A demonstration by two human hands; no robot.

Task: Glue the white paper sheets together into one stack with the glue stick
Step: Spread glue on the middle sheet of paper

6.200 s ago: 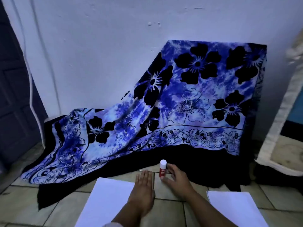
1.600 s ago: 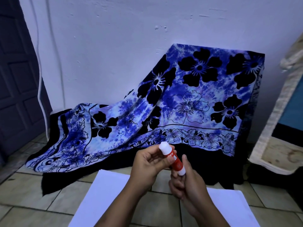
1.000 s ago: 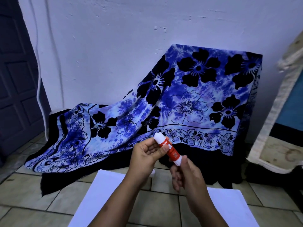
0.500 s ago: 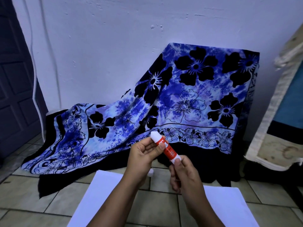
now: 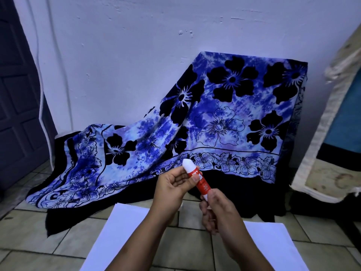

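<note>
A red glue stick (image 5: 202, 182) with a bare white glue tip is held tilted in front of me, above the floor. My left hand (image 5: 171, 185) grips its upper body between thumb and fingers. My right hand (image 5: 216, 212) pinches the white knob at its lower end. Two white paper sheets lie on the tiled floor: one sheet (image 5: 119, 233) under my left forearm, the other sheet (image 5: 273, 243) under my right forearm. A small white cap (image 5: 181, 207) shows on the floor just behind my left wrist, mostly hidden.
A blue flowered cloth (image 5: 224, 122) drapes over a boxy shape against the white wall and spreads onto the tiles (image 5: 29, 231). A dark door (image 5: 17, 106) stands at the left. A worn padded board (image 5: 336, 133) leans at the right.
The white cap came off the glue stick and now lies on the floor. Both hands rose slightly with the stick, and the white glue tip stands out further.
</note>
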